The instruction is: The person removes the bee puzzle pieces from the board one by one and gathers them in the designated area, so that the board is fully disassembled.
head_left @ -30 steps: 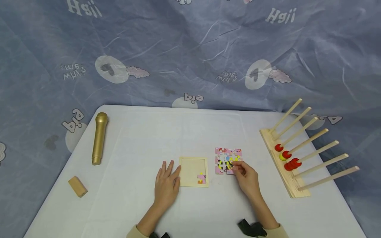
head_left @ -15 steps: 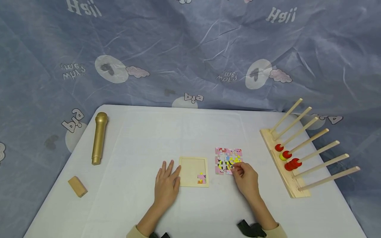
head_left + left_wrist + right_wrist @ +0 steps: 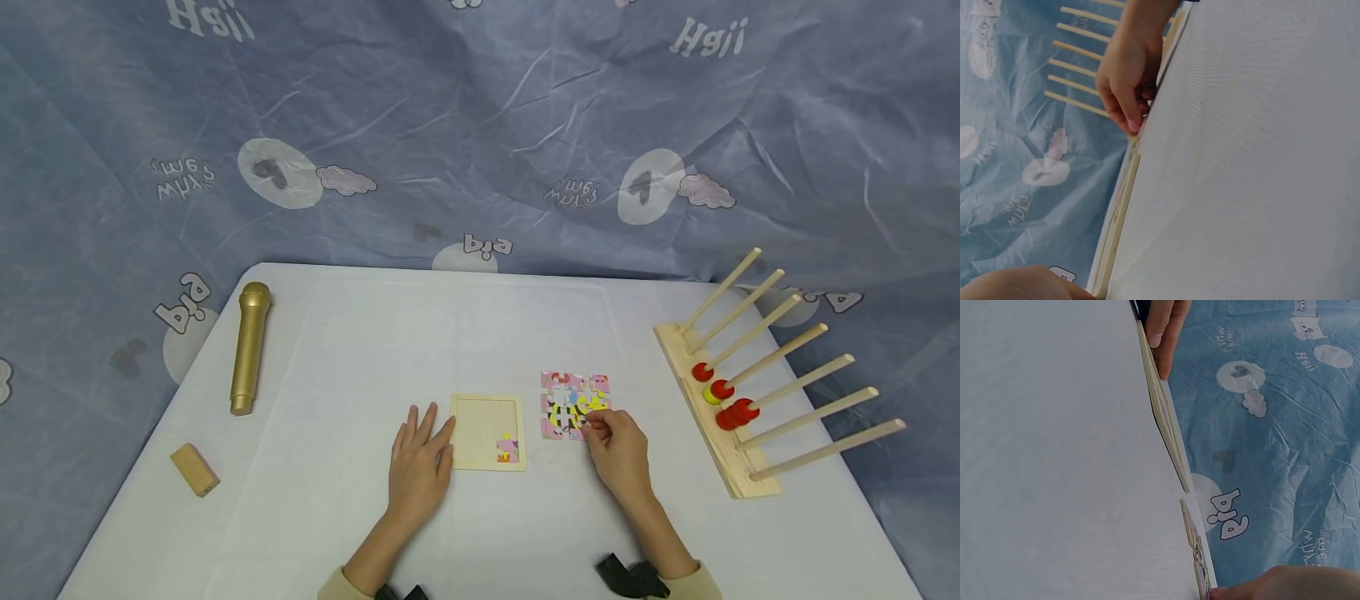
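Observation:
My left hand (image 3: 418,475) lies flat at the left edge of a square wooden puzzle frame (image 3: 487,466), its fingers spread and touching the rim. Inside the frame, one pink and yellow jigsaw piece (image 3: 508,450) sits in the lower right corner. To the right of the frame lies a group of jigsaw pieces (image 3: 558,408), pink around the edge with yellow and black in the middle. At the lower right of this group my right hand (image 3: 622,454) pinches a piece between thumb and fingers; the fingers mostly hide it. Its thumb and curled fingers show in the left wrist view too.
A gold microphone (image 3: 251,350) and a small wooden block (image 3: 195,470) lie on the left of the white table (image 3: 360,333). On the right stands a wooden peg rack (image 3: 712,417) with slanting rods and several red and yellow beads. A printed cloth (image 3: 480,125) hangs behind.
My right hand has shifted slightly at the lower right of the jigsaw group, and the lower pieces sit a little differently. The left hand and frame stay still.

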`<act>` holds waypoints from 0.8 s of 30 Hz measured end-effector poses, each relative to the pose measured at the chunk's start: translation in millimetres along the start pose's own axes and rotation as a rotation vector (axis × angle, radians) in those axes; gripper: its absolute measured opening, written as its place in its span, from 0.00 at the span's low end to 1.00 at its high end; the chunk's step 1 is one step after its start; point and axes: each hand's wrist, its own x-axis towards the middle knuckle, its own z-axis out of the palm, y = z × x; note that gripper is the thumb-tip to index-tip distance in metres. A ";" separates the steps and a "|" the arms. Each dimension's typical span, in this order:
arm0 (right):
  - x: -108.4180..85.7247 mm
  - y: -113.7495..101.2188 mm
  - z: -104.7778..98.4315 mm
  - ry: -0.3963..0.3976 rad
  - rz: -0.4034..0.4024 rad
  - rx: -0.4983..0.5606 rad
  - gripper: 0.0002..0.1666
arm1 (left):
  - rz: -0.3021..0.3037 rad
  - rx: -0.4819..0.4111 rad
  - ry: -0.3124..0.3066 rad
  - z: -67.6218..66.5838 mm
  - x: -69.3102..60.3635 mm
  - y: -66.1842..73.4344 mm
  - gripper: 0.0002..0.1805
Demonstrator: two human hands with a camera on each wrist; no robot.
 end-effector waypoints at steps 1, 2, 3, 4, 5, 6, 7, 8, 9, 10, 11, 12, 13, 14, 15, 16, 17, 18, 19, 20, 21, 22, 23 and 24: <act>-0.2 -0.3 -0.1 0.002 0.002 0.001 0.06 | -0.001 0.000 0.000 -0.1 0.0 0.1 0.20; -0.4 -0.4 -0.1 0.005 0.003 0.001 0.06 | -0.001 0.000 0.000 -0.1 0.0 0.1 0.20; -0.6 -0.8 -0.4 0.008 0.004 0.003 0.06 | -0.002 0.000 -0.001 -0.2 0.0 0.2 0.20; -0.8 -1.0 -0.6 0.010 0.005 0.005 0.06 | -0.003 0.000 -0.001 -0.3 -0.1 0.3 0.20; -1.0 -1.3 -0.7 0.011 0.007 0.007 0.06 | -0.003 0.000 -0.002 -0.2 0.0 0.3 0.20; -1.2 -1.6 -1.0 0.013 0.009 0.009 0.06 | -0.004 0.001 -0.003 -0.1 0.1 0.3 0.20; -1.4 -1.8 -1.1 0.014 0.012 0.011 0.06 | -0.004 0.000 -0.004 -0.1 0.0 0.4 0.20; -1.5 -2.0 -1.2 0.014 0.012 0.012 0.06 | -0.005 0.000 -0.005 0.0 0.0 0.4 0.20; -1.7 -2.1 -1.3 0.012 0.012 0.014 0.06 | -0.006 -0.001 -0.006 -0.1 -0.1 0.4 0.20; -1.8 -2.2 -1.2 0.011 0.009 0.015 0.06 | -0.007 -0.002 -0.007 -0.1 -0.2 0.4 0.20; -1.9 -2.3 -1.1 0.011 0.006 0.017 0.07 | -0.010 -0.002 -0.009 0.0 -0.4 0.3 0.20; -2.0 -2.3 -1.0 0.008 0.003 0.018 0.07 | -0.012 -0.002 -0.009 0.0 -0.4 0.2 0.20; -2.1 -2.4 -0.9 0.004 -0.001 0.021 0.07 | -0.014 -0.002 -0.010 0.0 -0.5 0.1 0.20; -2.1 -2.5 -0.7 0.001 -0.005 0.023 0.07 | -0.016 0.000 -0.011 0.1 -0.4 -0.1 0.20; -2.2 -2.4 -0.5 -0.002 -0.009 0.025 0.07 | -0.018 0.002 -0.011 0.2 -0.4 -0.2 0.20; -2.2 -2.5 -0.4 -0.003 -0.013 0.027 0.08 | -0.020 0.004 -0.011 0.3 -0.4 -0.4 0.20; -2.3 -2.5 -0.4 -0.003 -0.015 0.028 0.08 | -0.020 0.005 -0.010 0.3 -0.3 -0.4 0.20; -2.2 -2.6 -0.3 -0.003 -0.016 0.027 0.08 | -0.019 0.007 -0.010 0.3 -0.2 -0.4 0.20; -2.1 -2.8 -0.2 0.000 -0.018 0.026 0.08 | -0.018 0.009 -0.009 0.3 -0.2 -0.5 0.20; -2.1 -3.2 -0.1 0.006 -0.019 0.025 0.08 | -0.017 0.009 -0.008 0.2 -0.2 -0.4 0.20; -2.3 -3.8 0.0 0.013 -0.018 0.024 0.08 | -0.016 0.008 -0.007 0.1 -0.2 -0.3 0.20; -2.4 -4.8 0.2 0.021 -0.016 0.029 0.08 | -0.015 0.008 -0.007 0.1 -0.2 -0.2 0.20; -2.8 -6.1 0.5 0.027 -0.016 0.041 0.09 | -0.014 0.007 -0.006 0.1 -0.1 -0.1 0.20; -3.4 -7.9 1.0 0.030 -0.017 0.055 0.09 | -0.013 0.007 -0.005 0.2 -0.1 0.0 0.20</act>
